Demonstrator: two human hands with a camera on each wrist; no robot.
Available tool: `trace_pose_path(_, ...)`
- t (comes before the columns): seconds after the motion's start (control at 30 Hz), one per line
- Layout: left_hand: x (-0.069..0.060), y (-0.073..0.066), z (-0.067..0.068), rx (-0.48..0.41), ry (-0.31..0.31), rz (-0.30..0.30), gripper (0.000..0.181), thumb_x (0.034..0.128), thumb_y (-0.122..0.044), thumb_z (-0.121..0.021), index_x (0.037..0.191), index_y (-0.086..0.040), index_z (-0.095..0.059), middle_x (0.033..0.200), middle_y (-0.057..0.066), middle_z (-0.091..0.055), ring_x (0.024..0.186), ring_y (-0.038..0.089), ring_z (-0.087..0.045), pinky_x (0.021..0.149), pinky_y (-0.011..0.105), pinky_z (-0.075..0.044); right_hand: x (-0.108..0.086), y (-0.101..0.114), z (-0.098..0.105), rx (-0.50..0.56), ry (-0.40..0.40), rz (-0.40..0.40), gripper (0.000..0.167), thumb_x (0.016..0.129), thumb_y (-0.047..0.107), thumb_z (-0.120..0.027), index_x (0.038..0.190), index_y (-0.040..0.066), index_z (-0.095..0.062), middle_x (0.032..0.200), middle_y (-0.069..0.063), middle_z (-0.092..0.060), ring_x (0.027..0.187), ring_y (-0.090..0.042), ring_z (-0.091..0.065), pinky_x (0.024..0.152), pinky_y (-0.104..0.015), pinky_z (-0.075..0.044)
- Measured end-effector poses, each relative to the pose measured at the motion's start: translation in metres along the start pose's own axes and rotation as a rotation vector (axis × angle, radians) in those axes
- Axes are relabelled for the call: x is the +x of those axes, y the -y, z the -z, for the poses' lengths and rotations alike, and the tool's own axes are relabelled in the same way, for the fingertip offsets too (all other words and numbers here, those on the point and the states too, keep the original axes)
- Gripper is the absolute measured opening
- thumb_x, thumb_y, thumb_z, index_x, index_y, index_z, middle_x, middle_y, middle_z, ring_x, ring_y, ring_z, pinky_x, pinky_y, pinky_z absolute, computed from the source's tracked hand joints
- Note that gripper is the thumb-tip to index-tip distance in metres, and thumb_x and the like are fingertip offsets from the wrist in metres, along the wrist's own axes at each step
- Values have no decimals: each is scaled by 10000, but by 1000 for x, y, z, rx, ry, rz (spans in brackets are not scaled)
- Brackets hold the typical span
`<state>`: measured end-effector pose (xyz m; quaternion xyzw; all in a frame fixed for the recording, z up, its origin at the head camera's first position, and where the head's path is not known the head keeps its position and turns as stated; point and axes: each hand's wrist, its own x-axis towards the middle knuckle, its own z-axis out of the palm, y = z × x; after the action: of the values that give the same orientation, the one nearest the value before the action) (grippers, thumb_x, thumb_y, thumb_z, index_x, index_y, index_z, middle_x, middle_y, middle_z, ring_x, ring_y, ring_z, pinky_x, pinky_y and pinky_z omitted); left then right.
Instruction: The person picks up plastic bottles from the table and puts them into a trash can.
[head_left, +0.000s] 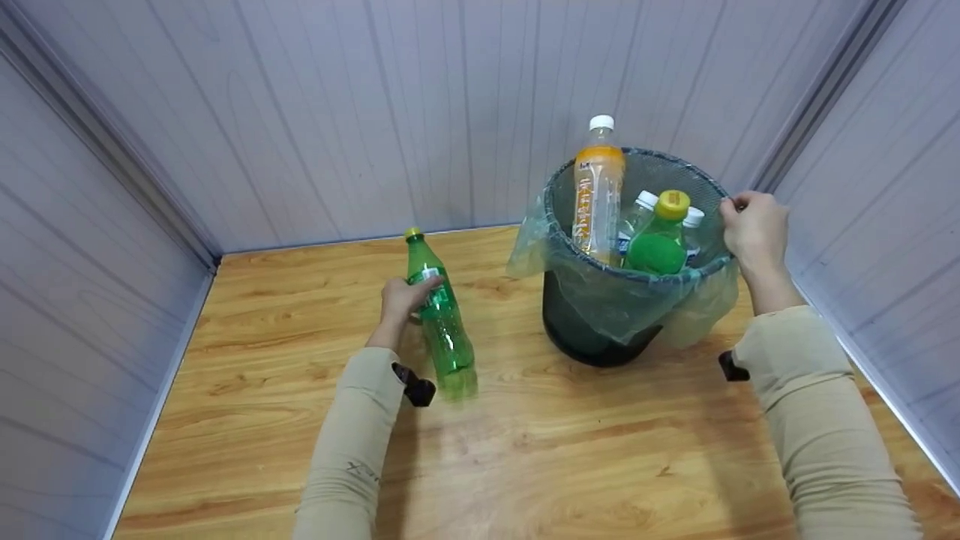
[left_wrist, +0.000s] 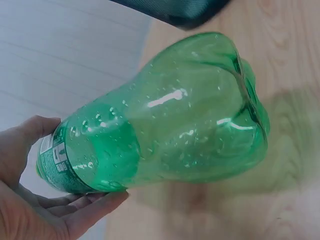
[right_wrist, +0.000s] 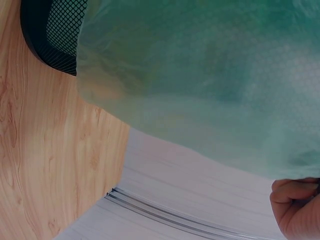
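Observation:
My left hand [head_left: 405,298] grips a green plastic bottle [head_left: 448,337] with a yellow cap around its label. In the left wrist view the bottle [left_wrist: 185,120] looks drained, with droplets inside, and its base points away from the palm. My right hand [head_left: 756,229] pinches the right rim of a black mesh trash bin [head_left: 592,349]. A thin green bin liner [head_left: 615,304] is folded over that rim. Inside stand an orange-labelled bottle [head_left: 598,195], a green bottle [head_left: 658,244] with a yellow cap, and white-capped clear bottles [head_left: 637,217].
The bin stands on a wooden tabletop [head_left: 525,450], right of the held bottle. White panel walls [head_left: 337,112] enclose the back and both sides. The liner's loose edge [right_wrist: 200,135] hangs outside the bin in the right wrist view.

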<state>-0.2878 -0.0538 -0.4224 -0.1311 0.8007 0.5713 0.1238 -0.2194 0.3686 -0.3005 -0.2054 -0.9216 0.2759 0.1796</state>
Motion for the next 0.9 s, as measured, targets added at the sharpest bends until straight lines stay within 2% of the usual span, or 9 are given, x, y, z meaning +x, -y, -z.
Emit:
trace_pose_path(0.07,-8,-13,5,22,2,12,621,781,-379,-641,1174,58,-438,1102,191,-520,974,297,-540,735,394,-494,0,0,0,1,3,-5,402,921,252,-370,1017,-78,-579,981,-242,-560,834,-312,-480,708,-417,-402)
trace_pose_path(0.23,-19,-33,18,19,15,-1,656,788,-355,-635,1234,50,-375,1149,200,-485,1009,309,-518,716,387,-502,0,0,0,1,-8,6,392,921,239,-377,1013,-82,-583,967,-244,-565,807,-307,-489,680,-403,-403)
trace_pose_path(0.43,-39,-59,29,10,-5,-74,708,774,-358,-646,1274,26,-323,1169,184,-458,1010,287,-512,704,370,-504,-2,0,1,16,-34,36,382,914,229,-388,979,-86,-593,919,-233,-569,759,-292,-487,615,-350,-387)
trace_pose_path(0.53,-51,-73,32,1,-4,-112,704,781,-336,-647,1284,20,-307,1174,179,-448,1010,281,-510,704,353,-504,-1,0,2,19,-14,19,399,920,245,-378,1006,-88,-580,947,-230,-558,784,-292,-477,624,-346,-387)
trace_pose_path(0.67,-66,-90,34,-9,-2,-182,685,782,-310,-655,1274,15,-306,1166,171,-447,1009,265,-509,716,330,-501,-1,0,1,11,1,1,403,922,247,-370,1026,-84,-575,963,-228,-550,800,-293,-472,634,-356,-389)
trace_pose_path(0.9,-93,-122,38,-22,-14,-344,644,768,-280,-675,1236,-6,-328,1125,145,-442,986,237,-495,739,320,-488,-1,0,0,11,9,4,406,924,248,-366,1029,-84,-573,962,-226,-546,798,-292,-468,631,-353,-387)
